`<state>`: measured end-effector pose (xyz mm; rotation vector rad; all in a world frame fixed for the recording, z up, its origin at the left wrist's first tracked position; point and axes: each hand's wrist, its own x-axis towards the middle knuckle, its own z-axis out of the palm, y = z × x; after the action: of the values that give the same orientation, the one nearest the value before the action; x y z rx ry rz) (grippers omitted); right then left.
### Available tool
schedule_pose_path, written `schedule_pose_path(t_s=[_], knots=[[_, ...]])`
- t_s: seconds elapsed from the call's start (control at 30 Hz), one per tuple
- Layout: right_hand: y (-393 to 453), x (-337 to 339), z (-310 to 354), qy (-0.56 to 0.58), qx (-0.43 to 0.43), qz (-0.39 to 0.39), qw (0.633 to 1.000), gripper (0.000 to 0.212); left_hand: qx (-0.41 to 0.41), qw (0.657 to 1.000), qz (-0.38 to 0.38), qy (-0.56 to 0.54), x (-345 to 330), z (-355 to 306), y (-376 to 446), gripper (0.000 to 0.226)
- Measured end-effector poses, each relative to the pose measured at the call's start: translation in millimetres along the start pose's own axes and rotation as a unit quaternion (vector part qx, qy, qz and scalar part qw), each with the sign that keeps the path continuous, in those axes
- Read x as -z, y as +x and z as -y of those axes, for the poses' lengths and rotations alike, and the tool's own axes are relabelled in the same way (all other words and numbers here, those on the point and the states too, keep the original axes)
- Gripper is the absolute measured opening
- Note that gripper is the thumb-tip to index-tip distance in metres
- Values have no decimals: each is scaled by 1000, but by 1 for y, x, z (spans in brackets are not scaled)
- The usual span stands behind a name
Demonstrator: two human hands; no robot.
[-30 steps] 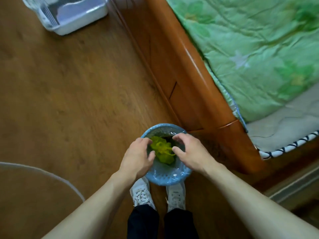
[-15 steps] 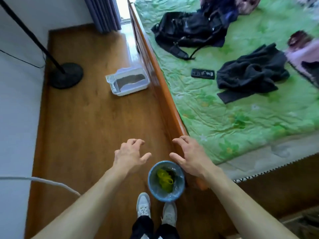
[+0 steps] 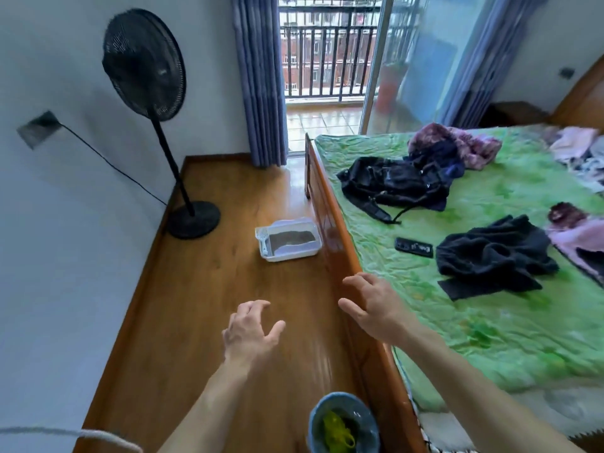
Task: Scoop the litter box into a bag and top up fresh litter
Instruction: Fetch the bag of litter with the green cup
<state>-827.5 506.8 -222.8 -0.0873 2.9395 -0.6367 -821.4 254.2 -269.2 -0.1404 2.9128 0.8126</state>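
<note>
while both hands hang bare over the wooden floor [image 3: 202, 289], the task looks barely begun or at a pause, as far as i can judge. the left hand [image 3: 250, 331] has its fingers spread and loosely curled, gripping nothing; the right hand [image 3: 372, 305] is likewise slack and unclenched, holding nothing, just beside the bed's wooden side rail [image 3: 336, 243].

the litter box [image 3: 289, 238] sits on the floor well ahead, against the bed rail, about midway along it. it is a pale, rounded-corner plastic tray with a patch of grey, grainy litter inside; whether it has been cleaned i cannot tell. a white slotted scoop [image 3: 263, 241] rests at its left end, untouched. at the near edge of the floor, close to the rail, stands a small blue plastic bin [image 3: 343, 423], round and perforated, with something crumpled and yellow-green inside, perhaps a thin bag. no fresh litter supply is visible.

scooping, bagging and topping up all seem left to do. the floor is glossy, warm brown board; the bed cover [image 3: 490, 315] is wrinkled green fabric.
</note>
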Motion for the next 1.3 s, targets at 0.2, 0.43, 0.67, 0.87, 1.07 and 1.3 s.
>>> schedule_pose_path(t_s=[0.2,0.43,0.67,0.87,1.07,1.3], knots=[[31,-15,78,-6,-12,-13,1000,50,-22,999,-20,-32,50,61,34,49],[60,-53,161,33,-21,-20,999,46,-32,998,-24,-50,113,146,76,40],[89,-64,193,32,-23,-8,999,46,-44,995,-27,-85,144,176,115,35],[154,-58,197,57,-14,-21,998,47,-46,996,-17,-75,146,178,155,35],[226,-49,173,86,-11,-32,996,50,-56,998,3,-20,151,147,223,37],[285,-10,124,112,-45,-81,989,50,-104,994,14,-13,146,74,311,34]])
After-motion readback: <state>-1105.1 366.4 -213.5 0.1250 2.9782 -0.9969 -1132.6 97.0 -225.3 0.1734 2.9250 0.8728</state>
